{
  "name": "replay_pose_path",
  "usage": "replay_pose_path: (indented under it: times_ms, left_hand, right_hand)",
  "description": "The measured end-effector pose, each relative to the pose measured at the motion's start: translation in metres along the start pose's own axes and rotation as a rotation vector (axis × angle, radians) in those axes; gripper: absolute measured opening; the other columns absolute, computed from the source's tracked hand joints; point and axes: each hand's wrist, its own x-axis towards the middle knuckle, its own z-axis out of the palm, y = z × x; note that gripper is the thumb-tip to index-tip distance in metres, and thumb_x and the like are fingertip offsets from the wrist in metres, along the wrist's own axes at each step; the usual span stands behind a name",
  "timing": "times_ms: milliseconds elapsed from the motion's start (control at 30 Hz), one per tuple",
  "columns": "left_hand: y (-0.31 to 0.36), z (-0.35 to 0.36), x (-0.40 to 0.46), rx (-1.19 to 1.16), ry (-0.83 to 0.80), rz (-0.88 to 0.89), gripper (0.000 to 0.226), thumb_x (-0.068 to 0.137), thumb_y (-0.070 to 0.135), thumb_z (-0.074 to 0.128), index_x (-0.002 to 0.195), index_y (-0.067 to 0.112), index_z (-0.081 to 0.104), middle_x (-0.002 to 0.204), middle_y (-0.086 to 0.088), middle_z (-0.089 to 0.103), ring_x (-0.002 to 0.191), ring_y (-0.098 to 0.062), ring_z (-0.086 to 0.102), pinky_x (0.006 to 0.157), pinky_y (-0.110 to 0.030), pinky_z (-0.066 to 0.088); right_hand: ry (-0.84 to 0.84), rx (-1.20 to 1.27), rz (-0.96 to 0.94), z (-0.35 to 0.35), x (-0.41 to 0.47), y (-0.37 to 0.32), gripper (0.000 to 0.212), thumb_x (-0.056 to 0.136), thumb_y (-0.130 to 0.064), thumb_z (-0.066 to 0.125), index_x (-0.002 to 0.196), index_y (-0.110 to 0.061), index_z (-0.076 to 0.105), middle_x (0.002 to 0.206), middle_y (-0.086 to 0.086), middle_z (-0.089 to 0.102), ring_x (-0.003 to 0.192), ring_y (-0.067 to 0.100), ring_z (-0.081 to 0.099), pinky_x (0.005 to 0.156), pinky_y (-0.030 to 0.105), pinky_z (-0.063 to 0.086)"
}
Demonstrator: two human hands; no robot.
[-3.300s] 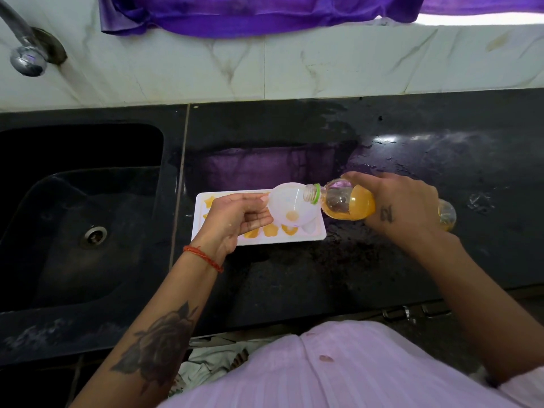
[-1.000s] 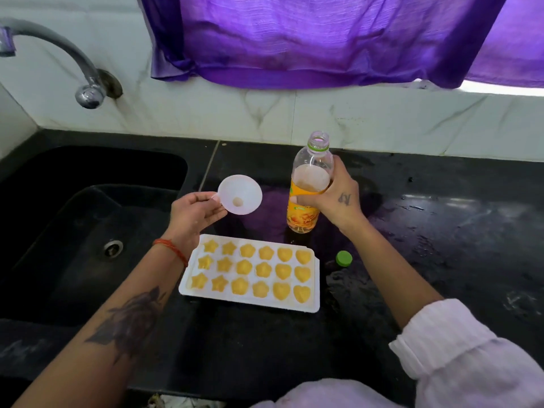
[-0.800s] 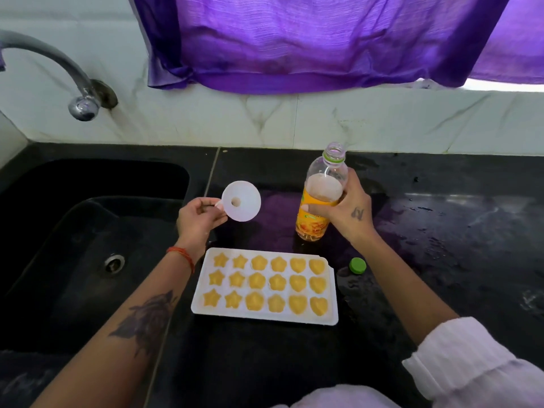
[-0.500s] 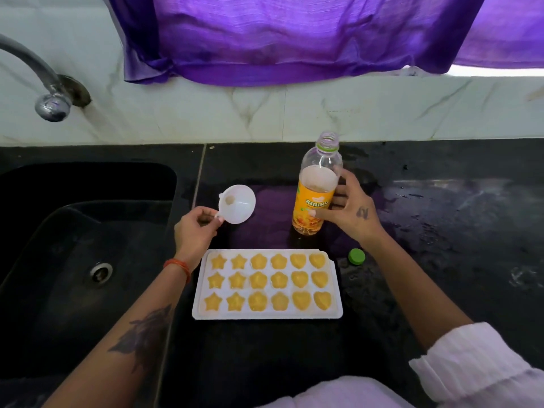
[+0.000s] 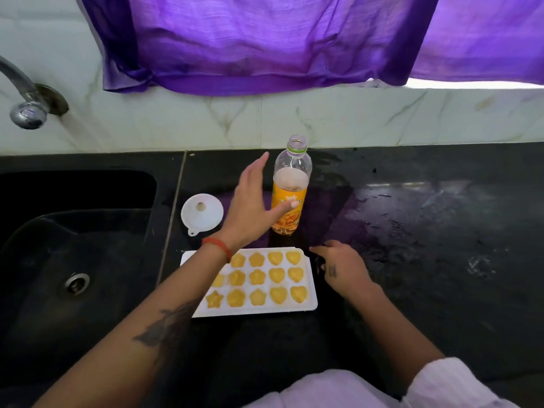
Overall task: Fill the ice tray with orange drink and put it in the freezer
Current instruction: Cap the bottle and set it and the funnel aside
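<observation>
Reaching L hand [image 5: 250, 210] open by bottle [image 5: 290, 189] | tray [image 5: 309, 307] filled

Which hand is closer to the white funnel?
The left. The left hand hovers just right of the funnel, reaching toward the bottle. The right hand is lower and farther right, beyond the ice tray.

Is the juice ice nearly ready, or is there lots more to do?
The pouring looks done: every visible pocket of the ice tray holds orange drink, and the funnel lies on the counter. Right now the left hand reaches toward the open bottle, while the right hand rests low beside the tray. Left to do: carrying the tray to the freezer.
</observation>
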Motion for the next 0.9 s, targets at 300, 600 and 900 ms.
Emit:
replay_pose_path:
  times_ms: [300, 600, 900]
  left_hand:
    - [0.008, 0.032, 0.031, -0.168, 0.003, -0.093, 0.089, 0.076, 0.036, 0.074, 0.143, 0.028, 0.017, 0.134, -0.007, 0.05, 0.118, -0.024, 0.052, 0.091, -0.033, 0.046]
    - [0.001, 0.035, 0.029, -0.19, 0.029, -0.064, 0.085, 0.079, 0.036, 0.071, 0.143, 0.029, 0.016, 0.137, -0.01, 0.044, 0.114, -0.025, 0.052, 0.085, -0.031, 0.046]
    - [-0.001, 0.037, 0.03, -0.226, 0.036, -0.059, 0.083, 0.079, 0.033, 0.071, 0.142, 0.034, 0.017, 0.139, -0.009, 0.04, 0.11, -0.021, 0.05, 0.082, -0.027, 0.042]
  right_hand:
    - [0.206, 0.518, -0.001, -0.107, 0.004, -0.004, 0.03, 0.076, -0.004, 0.073, 0.105, -0.011, 0.071, 0.106, 0.008, 0.071, 0.097, 0.02, 0.066, 0.094, 0.023, 0.048]
    - [0.299, 0.064, -0.484, -0.217, 0.051, -0.073, 0.028, 0.081, -0.012, 0.068, 0.108, -0.017, 0.07, 0.11, 0.005, 0.07, 0.087, 0.012, 0.062, 0.077, 0.018, 0.041]
    - [0.13, -0.309, -0.618, -0.225, 0.068, -0.084, 0.03, 0.086, -0.008, 0.059, 0.115, -0.014, 0.067, 0.114, 0.009, 0.068, 0.098, 0.027, 0.063, 0.084, 0.028, 0.045]
